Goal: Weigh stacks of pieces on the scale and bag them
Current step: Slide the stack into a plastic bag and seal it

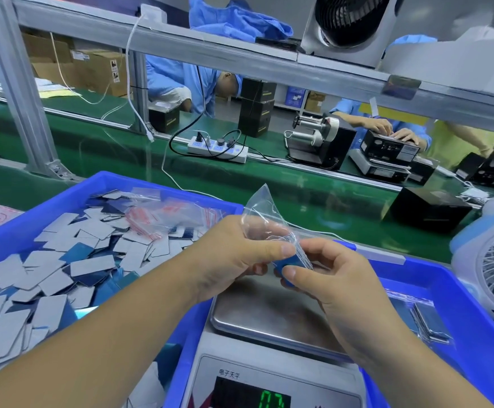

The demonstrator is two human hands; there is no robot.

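Above the steel pan of the scale (pixel 257 316), my left hand (pixel 234 257) pinches the mouth of a small clear plastic bag (pixel 265 219) that sticks up and to the right. My right hand (pixel 331 275) grips a blue stack of pieces (pixel 291 265) at the bag's mouth, its thumb on the stack's near end. The scale's green display (pixel 272 400) is lit at the bottom edge. A blue bin (pixel 63 198) on the left holds several loose grey and blue pieces (pixel 63 260) and spare bags (pixel 163 219) with red strips.
A second blue bin (pixel 457 293) on the right holds a filled bag (pixel 429 322). A white desk fan (pixel 493 275) stands at the right edge. Behind runs a green conveyor (pixel 298 184) with a power strip (pixel 218 148), black boxes and people working opposite.
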